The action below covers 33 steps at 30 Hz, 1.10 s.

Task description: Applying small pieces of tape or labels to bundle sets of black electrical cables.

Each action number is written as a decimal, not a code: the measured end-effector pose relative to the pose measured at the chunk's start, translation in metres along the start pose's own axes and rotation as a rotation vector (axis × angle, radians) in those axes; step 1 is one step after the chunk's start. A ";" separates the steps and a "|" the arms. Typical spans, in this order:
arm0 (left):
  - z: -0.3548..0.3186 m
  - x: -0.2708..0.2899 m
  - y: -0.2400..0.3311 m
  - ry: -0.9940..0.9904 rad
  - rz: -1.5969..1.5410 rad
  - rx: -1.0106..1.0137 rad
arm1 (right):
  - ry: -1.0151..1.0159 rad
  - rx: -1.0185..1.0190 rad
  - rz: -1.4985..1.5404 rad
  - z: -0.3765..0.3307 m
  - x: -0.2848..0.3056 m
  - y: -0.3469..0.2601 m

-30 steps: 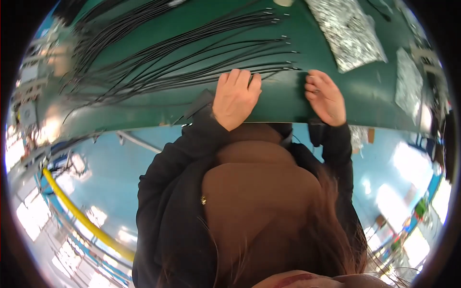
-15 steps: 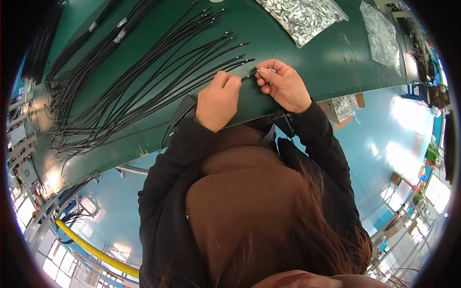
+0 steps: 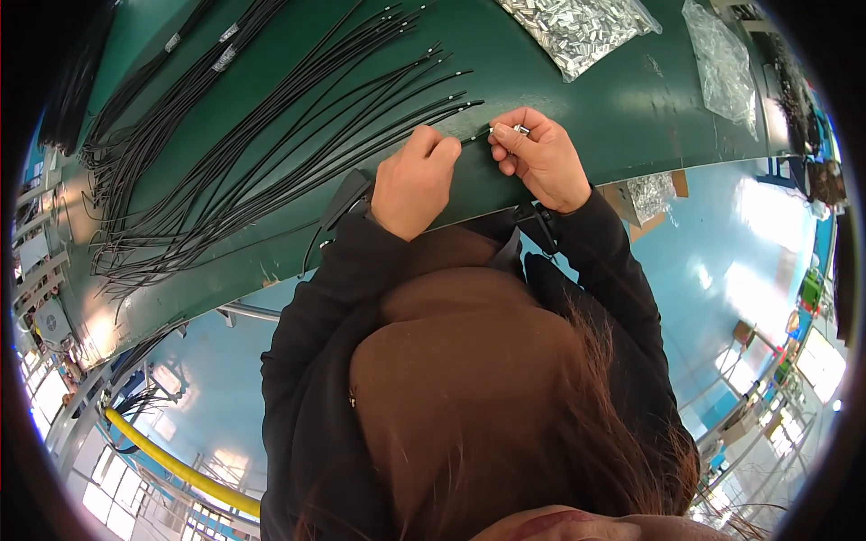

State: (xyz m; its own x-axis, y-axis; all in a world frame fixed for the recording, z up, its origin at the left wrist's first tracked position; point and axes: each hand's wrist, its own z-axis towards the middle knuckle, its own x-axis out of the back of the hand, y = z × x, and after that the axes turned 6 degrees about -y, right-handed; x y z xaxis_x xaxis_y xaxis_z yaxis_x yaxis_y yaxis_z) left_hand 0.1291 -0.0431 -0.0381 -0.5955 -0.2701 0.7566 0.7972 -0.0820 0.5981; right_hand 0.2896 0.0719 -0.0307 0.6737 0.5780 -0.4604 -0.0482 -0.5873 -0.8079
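Closed in a fist, my left hand (image 3: 412, 185) grips a thin black cable (image 3: 474, 139) close to its end, which points right. My right hand (image 3: 548, 162) pinches a small silver metal fitting (image 3: 520, 131) between thumb and forefinger at the tip of that cable. Whether the fitting is around the cable end or only against it, I cannot tell. Many black cables (image 3: 311, 115) lie fanned out on the green table beside my left hand, several with a pale mark near the tip. The palm side of my left hand is hidden.
On the green table (image 3: 622, 126), a clear bag of small silver fittings (image 3: 586, 36) lies at the far side, with a crumpled clear bag (image 3: 722, 68) to its right. Tied cable bundles (image 3: 224, 59) lie at the left. An open cardboard box (image 3: 651, 197) stands below the table's near edge.
Both hands have shifted slightly right with the cable. The silver fitting shows more plainly between my right fingers. The view has also moved a little.
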 end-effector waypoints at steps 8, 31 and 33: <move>-0.001 -0.003 0.000 0.052 0.007 -0.060 | 0.057 0.023 -0.205 -0.002 -0.012 0.003; -0.102 0.167 -0.166 -0.195 0.681 0.432 | 0.015 -0.005 -0.317 0.005 -0.026 0.009; -0.094 0.165 -0.181 -0.225 0.713 0.407 | 0.034 0.006 -0.318 0.004 -0.028 0.010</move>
State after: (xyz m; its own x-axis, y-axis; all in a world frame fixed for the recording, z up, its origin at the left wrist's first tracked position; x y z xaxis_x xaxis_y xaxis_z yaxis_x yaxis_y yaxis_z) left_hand -0.1039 -0.1634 -0.0461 -0.0045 0.0746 0.9972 0.9167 0.3987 -0.0257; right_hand 0.2678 0.0525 -0.0271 0.6803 0.7124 -0.1720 0.1642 -0.3769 -0.9116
